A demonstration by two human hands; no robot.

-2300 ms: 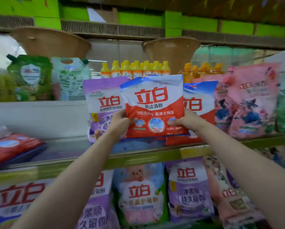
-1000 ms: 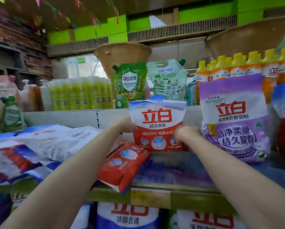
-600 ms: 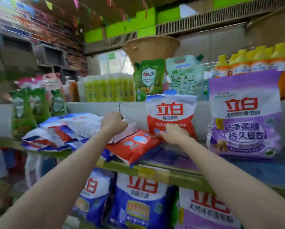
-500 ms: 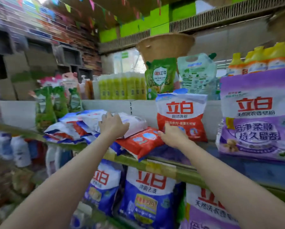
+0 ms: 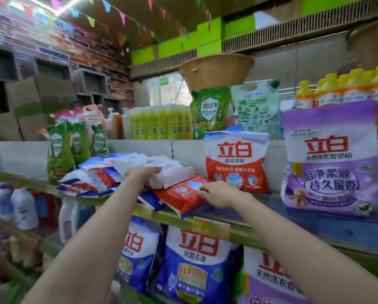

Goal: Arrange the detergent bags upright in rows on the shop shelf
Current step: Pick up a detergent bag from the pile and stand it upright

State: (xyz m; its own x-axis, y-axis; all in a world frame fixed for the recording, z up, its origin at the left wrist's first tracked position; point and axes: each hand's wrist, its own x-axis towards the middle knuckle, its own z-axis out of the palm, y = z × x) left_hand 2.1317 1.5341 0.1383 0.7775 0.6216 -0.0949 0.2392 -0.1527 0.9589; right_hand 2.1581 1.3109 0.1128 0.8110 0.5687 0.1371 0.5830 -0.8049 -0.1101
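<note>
**Both hands on the flat-lying bags, one red bag upright behind**

Head view: a red-and-white detergent bag point(image 5: 236, 163) stands upright at the far side of the shelf point(image 5: 210, 227), against the pale back panel, its long axis vertical and its printed face turned toward the near edge. Right of it, well apart, a larger purple bag point(image 5: 330, 159) also stands upright, facing the same way. Between the two the shelf floor lies bare, and more bare floor runs along in front of the purple bag out to the near lip.

Left of the upright red bag, a heap of bags lies flat. The left hand point(image 5: 143, 175) rests on top of a white bag point(image 5: 161, 172), fingers bent over its upper face; that bag's long axis runs left to right. Beneath it a flat red bag point(image 5: 183, 194) slants toward the near edge, one corner overhanging the lip. The right hand point(image 5: 218, 193) touches this red bag, fingers together and slightly bent on its surface; whether they pinch it I cannot tell. Further left, more blue-and-white bags point(image 5: 89, 178) overlap, and green pouches point(image 5: 60, 150) stand at the heap's far left end.
</note>
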